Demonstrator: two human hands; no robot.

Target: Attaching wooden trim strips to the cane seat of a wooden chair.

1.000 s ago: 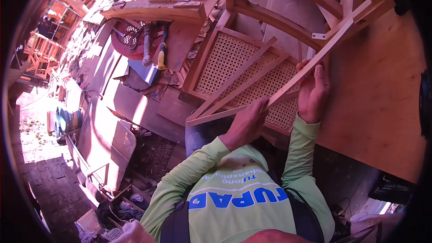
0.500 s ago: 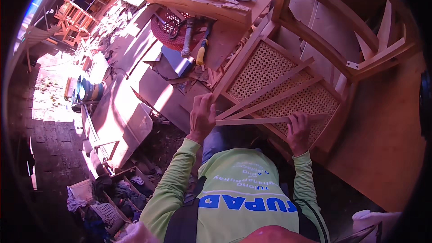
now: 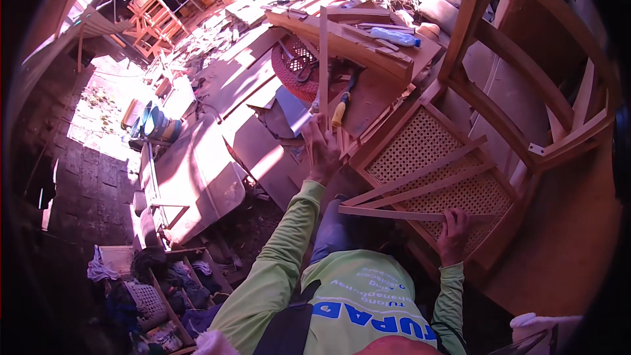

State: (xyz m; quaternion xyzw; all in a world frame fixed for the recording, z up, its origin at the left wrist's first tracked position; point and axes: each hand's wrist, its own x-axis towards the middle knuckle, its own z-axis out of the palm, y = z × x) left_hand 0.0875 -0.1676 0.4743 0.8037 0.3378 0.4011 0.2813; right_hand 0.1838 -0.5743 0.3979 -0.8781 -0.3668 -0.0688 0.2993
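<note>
My left hand (image 3: 322,148) reaches up to the cluttered work surface, its fingers around a long, thin upright wooden slat (image 3: 323,59). Just right of it lies a yellow-handled tool (image 3: 340,108); behind are a red round mesh piece (image 3: 289,79) and a blue-grey flat piece (image 3: 292,110). My right hand (image 3: 452,236) grips a slat (image 3: 388,212) lying across the woven cane seat (image 3: 401,148) of a wooden chair. Two other slats (image 3: 427,172) lie diagonally over the seat, meeting the held one near its left end.
The chair's curved back (image 3: 522,75) rises at the upper right, beside a plywood sheet (image 3: 559,217). Stacked boards and a plastic bottle (image 3: 394,38) sit at the top. Blue buckets (image 3: 158,125) and leaning panels (image 3: 204,190) are at left, a divided crate of rags (image 3: 164,283) at lower left.
My left hand has left the slats on the seat, moved upward and taken an upright slat among the clutter. My right hand stays on the seat slat. The view has shifted, moving the scene rightward.
</note>
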